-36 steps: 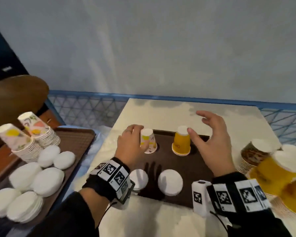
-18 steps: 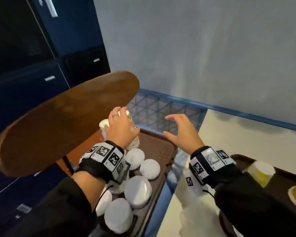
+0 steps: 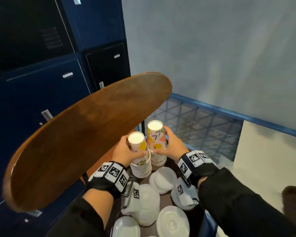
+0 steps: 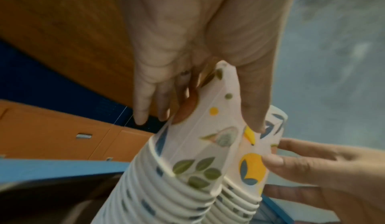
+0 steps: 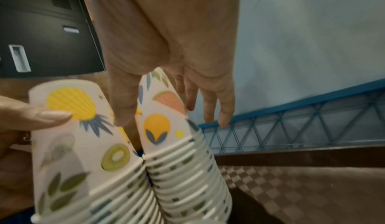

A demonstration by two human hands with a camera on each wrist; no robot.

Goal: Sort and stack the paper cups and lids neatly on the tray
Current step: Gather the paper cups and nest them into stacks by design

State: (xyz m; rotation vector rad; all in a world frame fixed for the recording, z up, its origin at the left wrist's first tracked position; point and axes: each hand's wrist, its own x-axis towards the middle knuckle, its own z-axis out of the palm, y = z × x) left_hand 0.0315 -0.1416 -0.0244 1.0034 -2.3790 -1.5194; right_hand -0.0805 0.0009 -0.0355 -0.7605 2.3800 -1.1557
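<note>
- From the head view, at far left, you see dark blue cabinets (image 3: 41, 100) and a round wooden tabletop (image 3: 85, 139) tilted across the frame; the wrist views show only slivers of these.
- Your left hand (image 3: 125, 151) is wrapped round the left stack of cups (image 3: 140, 161), thumb on the near side and fingers behind. The left wrist view shows that same stack (image 4: 177, 170) close up, with leaf prints and ridged rims, upside down.
- Just beside it, touching at the rims, stands the right stack of cups (image 3: 156, 144), the taller of the two in the head view, with your right hand (image 3: 171, 146) clasping its top cup. The right wrist view shows the thumb (image 5: 125, 99) pressed between the two stacks, which the head view hides.
- Both stacks stand at the far end of a brown tray (image 5: 291, 186); only the right wrist view shows its checked surface.
- White lids (image 3: 162, 180) lie in loose piles on the tray nearer you, seen only from the head.
- At right, a blue rail (image 3: 229, 113) and a pale table (image 3: 263, 159).
</note>
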